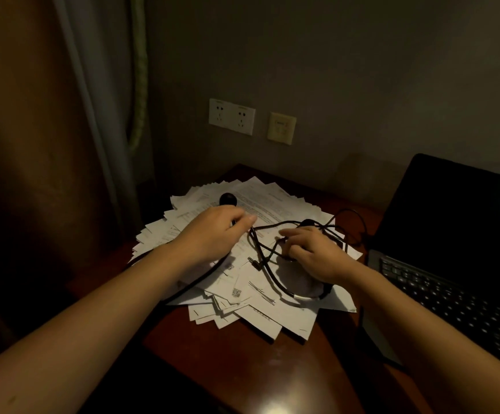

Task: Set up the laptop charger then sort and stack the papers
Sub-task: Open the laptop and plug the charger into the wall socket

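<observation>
A messy heap of white papers (260, 201) covers the left part of a dark red-brown desk (272, 366). A tangled black charger cable (257, 246) lies on top of the heap, its small angled plug (254, 262) near the middle and a round black plug (228, 199) at the far side. My left hand (216, 231) reaches over the papers, fingers curled down onto the cable. My right hand (311, 252) rests on the tangle with its fingers hooked into the loops. An open black laptop (451, 234) stands at the right.
Two white wall sockets (231, 116) and a cream wall plate (281, 128) sit on the wall behind the desk. A curtain (99, 115) hangs at the left. The desk's front edge lies near my arms.
</observation>
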Demonstrator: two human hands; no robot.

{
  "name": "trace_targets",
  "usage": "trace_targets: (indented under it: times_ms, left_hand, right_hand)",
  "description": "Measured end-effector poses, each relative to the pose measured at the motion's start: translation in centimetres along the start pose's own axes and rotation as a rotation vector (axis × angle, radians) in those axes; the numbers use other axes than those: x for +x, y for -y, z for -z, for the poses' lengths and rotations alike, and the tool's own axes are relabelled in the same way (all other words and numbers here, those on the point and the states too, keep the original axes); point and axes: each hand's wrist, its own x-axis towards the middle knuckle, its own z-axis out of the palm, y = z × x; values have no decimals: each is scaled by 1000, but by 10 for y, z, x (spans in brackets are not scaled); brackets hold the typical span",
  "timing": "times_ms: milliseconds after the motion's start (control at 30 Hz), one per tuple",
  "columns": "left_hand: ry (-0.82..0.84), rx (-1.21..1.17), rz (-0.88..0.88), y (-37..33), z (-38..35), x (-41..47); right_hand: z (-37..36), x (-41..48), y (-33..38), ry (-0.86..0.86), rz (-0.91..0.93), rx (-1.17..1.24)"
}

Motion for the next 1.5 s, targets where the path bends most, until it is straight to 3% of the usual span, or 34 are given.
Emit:
trace_targets:
  times_ms: [200, 367, 500, 600, 733, 867, 1033, 1100, 1200, 1333, 1500]
  left_hand:
    - [27, -55, 40, 1, -5, -6]
    - [12, -61, 67, 3, -6, -8]
    - [1, -113, 93, 5, -6, -12]
    - [-9, -187, 141, 9, -7, -13]
    - [24, -187, 153, 10, -6, -11]
    - [47, -159, 163, 8, -10, -7]
    - [28, -122, 171, 5, -15, -3]
    - [3, -69, 162, 0, -18, -1]
    - [-5, 127, 77, -10, -25, 3]
    - [-21, 322, -41, -34, -41, 4]
    - [-34, 397, -111, -58, -52, 9]
  right_hand:
    - [-1, 11, -2, 68, 55, -143]
    - [-5, 20, 4, -126, 9, -171]
    - [4, 26, 6, -158, 81, -411]
    - [9, 29, 1, -228, 14, -339]
    - [13, 33, -1, -328, -68, -414]
    - [18, 43, -9, -336, -150, -295]
    - [33, 38, -9, -304, -223, 271]
    - [43, 31, -10, -263, -209, 395]
    - [52, 24, -17, -224, -206, 382]
    - [54, 13, -29, -341, -299, 315]
    - [43, -8, -37, -236, -342, 44]
